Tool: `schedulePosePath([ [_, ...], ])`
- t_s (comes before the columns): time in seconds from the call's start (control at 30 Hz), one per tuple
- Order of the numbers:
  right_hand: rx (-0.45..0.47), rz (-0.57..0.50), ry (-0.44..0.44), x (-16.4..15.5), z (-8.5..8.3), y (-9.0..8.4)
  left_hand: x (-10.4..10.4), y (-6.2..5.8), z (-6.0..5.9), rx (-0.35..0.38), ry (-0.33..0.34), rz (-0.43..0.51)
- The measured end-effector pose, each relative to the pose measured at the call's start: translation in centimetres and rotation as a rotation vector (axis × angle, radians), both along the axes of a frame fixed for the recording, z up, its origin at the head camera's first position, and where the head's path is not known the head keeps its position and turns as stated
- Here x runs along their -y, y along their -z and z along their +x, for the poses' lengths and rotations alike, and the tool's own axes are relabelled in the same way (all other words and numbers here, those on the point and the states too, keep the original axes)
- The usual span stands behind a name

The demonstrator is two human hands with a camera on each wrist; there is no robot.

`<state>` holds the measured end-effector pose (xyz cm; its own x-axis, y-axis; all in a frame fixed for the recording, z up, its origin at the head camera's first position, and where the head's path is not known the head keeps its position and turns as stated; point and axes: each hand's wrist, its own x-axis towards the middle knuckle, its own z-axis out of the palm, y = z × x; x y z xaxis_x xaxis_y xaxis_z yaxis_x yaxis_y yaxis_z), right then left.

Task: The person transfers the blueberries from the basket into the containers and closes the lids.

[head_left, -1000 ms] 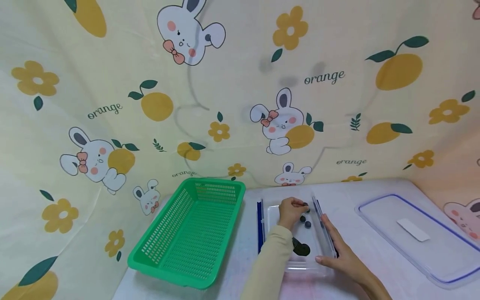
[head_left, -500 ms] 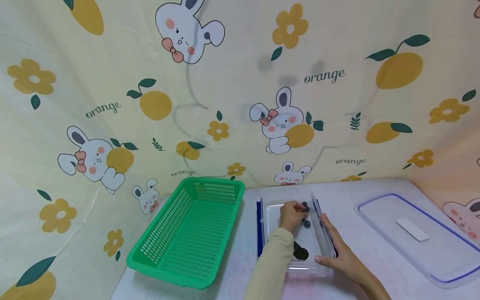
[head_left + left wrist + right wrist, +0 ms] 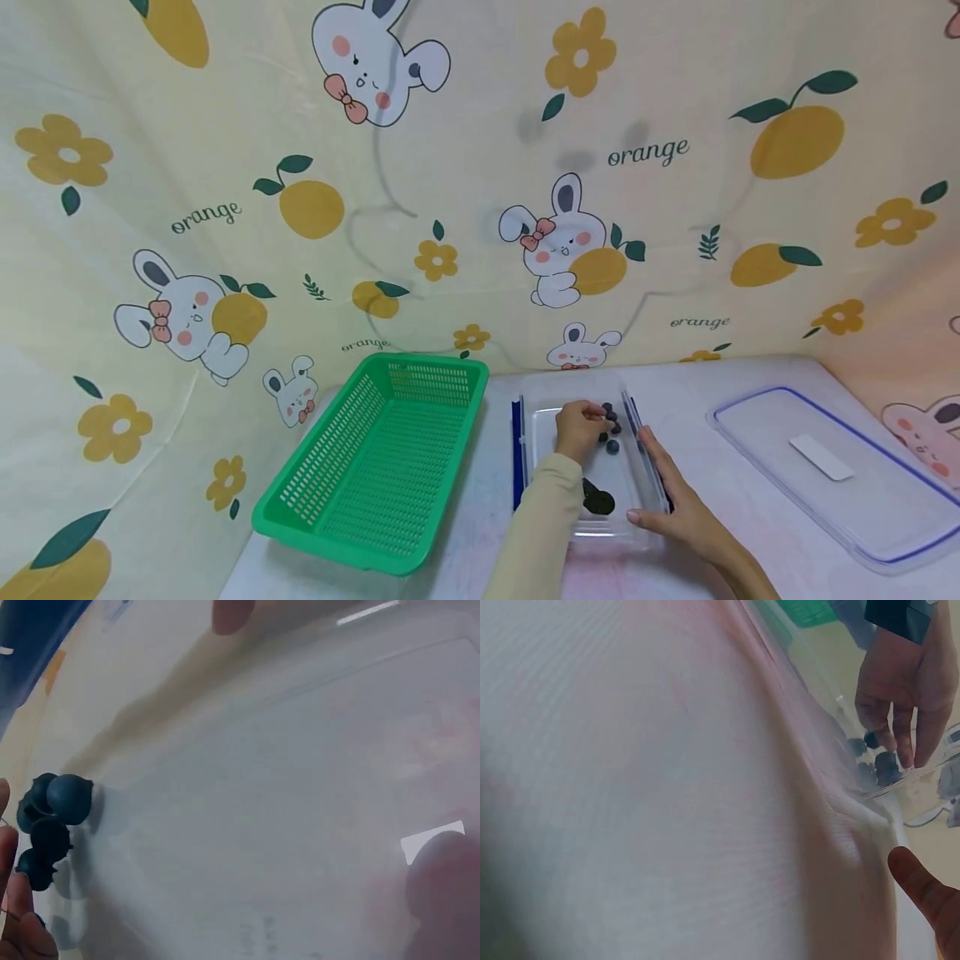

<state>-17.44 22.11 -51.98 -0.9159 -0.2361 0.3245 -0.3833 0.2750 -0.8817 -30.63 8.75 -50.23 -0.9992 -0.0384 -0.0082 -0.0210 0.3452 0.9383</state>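
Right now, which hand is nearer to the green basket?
Left. The left hand is inside the clear box beside the basket; the right hand rests on the box's far side.

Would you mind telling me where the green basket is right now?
In the head view, the green basket sits on the table at the left, just left of the clear container that both hands work at, far from the lid at right.
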Motion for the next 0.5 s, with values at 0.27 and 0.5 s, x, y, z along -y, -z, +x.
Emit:
schedulePosePath([
  [0.27,-0.054,0.085,-0.001,-0.4,-0.2,-0.4,1.0,-1.9,-0.8,-0.053,-0.034,0.074],
  [0.5,-0.035,0.151,-0.010,-2.4,-0.5,-2.3,0.9,-4.4,-0.7,-0.098,-0.040,0.236],
])
